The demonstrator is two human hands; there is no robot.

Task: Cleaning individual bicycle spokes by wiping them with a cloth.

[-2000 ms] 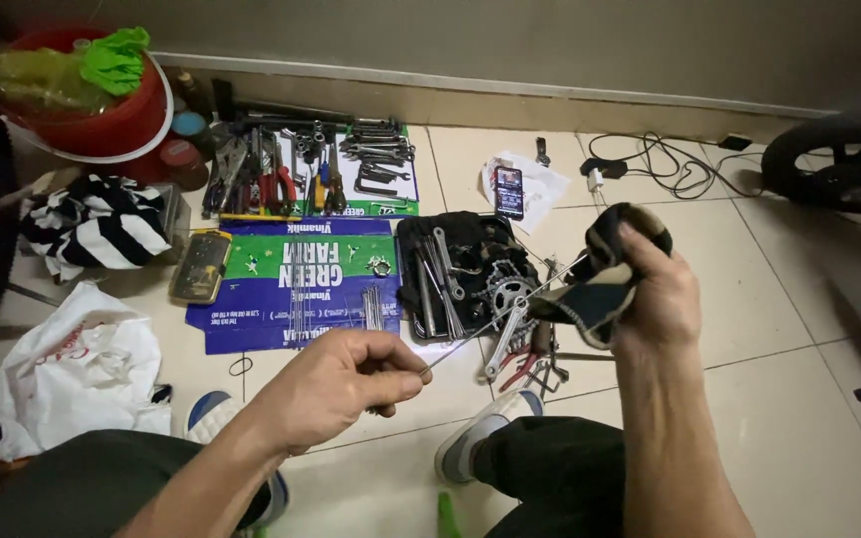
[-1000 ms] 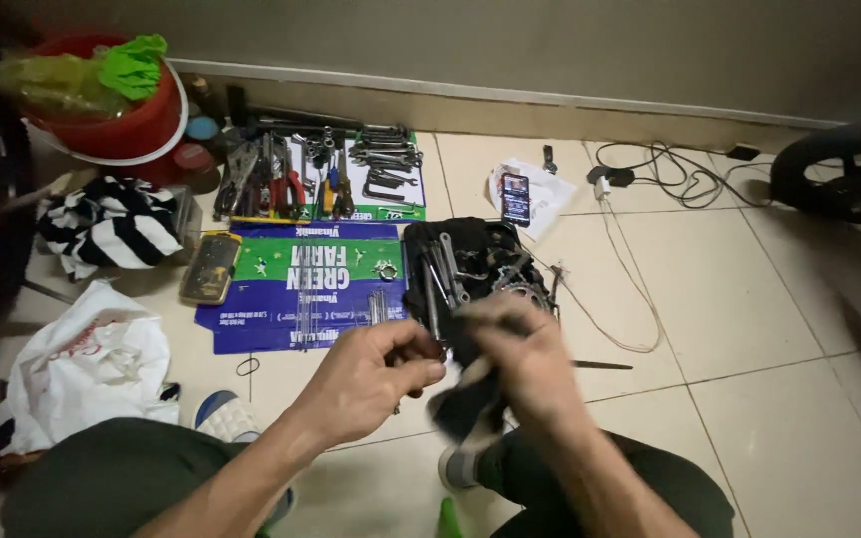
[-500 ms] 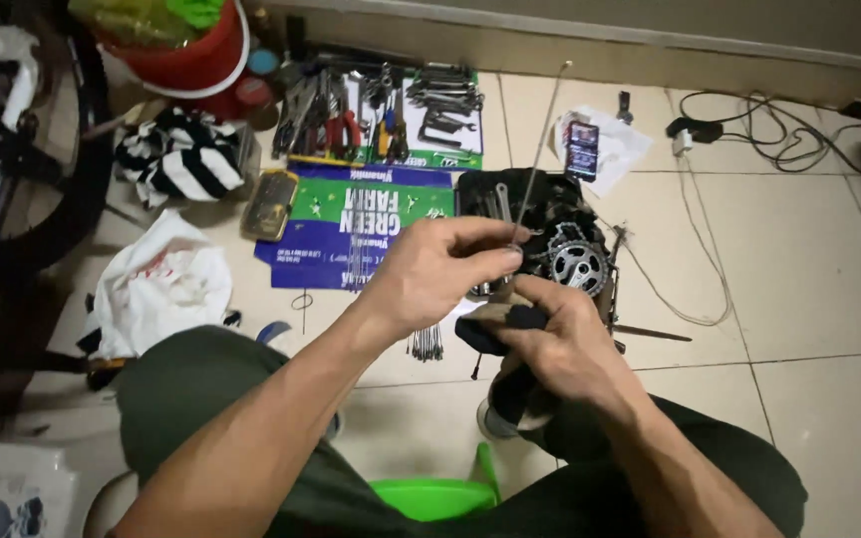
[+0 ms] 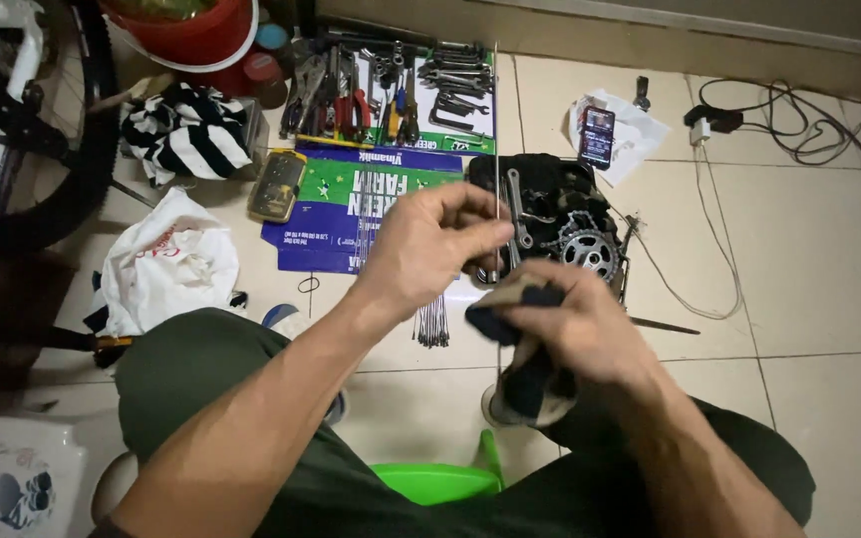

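- Cream floor tiles (image 4: 809, 259) lie bare to our right, the widest open room; to our left the floor is crowded by a white plastic bag (image 4: 166, 264), a striped cloth (image 4: 186, 125) and a bicycle wheel (image 4: 72, 120) at the frame's edge.
- Ahead of our hands lie a flattened blue-and-green carton (image 4: 351, 204), a spread of hand tools (image 4: 401, 85) and a black tray of parts with a toothed sprocket (image 4: 588, 251); a phone (image 4: 597, 134) on white paper and a tangle of cable (image 4: 789, 105) sit by the far wall.
- Our left hand (image 4: 430, 244) pinches a thin metal spoke (image 4: 496, 149) between thumb and fingers, a narrow grip; the spoke stands upright, running from the grip up toward the tools.
- Our right hand (image 4: 575, 334) is closed round a dark rag (image 4: 510, 309), just below and touching the left hand; the spoke's lower end disappears between the two hands.
- A bundle of loose spokes (image 4: 432, 324) lies on the floor just below the left wrist.
- Against half a second earlier, the hands sit in much the same place above the green stool (image 4: 440, 478), and the spoke now stands upright rather than leaning to the right.
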